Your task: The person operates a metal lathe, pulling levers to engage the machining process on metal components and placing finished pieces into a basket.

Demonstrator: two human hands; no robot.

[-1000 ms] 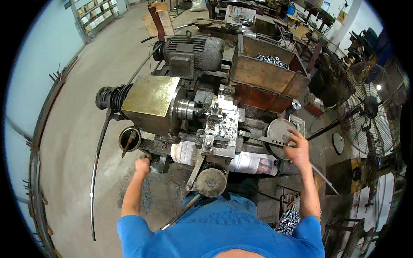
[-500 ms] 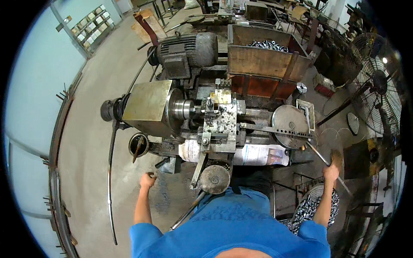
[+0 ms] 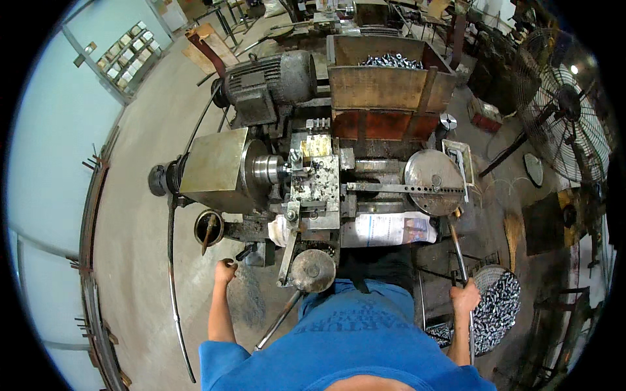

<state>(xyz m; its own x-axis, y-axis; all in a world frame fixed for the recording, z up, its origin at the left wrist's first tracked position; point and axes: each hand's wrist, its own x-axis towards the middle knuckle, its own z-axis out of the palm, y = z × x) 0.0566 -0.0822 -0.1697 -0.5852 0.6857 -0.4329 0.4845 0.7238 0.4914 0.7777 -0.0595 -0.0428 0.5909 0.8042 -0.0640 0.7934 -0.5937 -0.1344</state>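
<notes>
My right hand (image 3: 465,296) is wrapped round a long metal lever (image 3: 458,251) that runs down from beside a round plate (image 3: 433,182) at the right of a lathe. A flat bar with holes (image 3: 398,188) links that plate to the cross slide (image 3: 317,186). At the slide's left, the tool post stands close to the chuck (image 3: 266,169). My left hand (image 3: 225,270) hangs low on the left, fingers curled; whether it holds something small is hidden. Close by it are a small dark handle (image 3: 245,253) and a round pot (image 3: 208,228) with a brush-like stick in it.
Right of my right arm stands a basket (image 3: 486,280) of small shiny metal parts. Behind the lathe are a motor (image 3: 270,85) and a wooden bin (image 3: 385,81) with similar parts. A large fan (image 3: 566,101) and a broom (image 3: 511,238) are on the right. A second lever (image 3: 277,320) slants beside my body.
My right hand has swung the lever left and toward my body. The cross slide has shifted left, closer to the chuck. My left hand stays curled in nearly the same place.
</notes>
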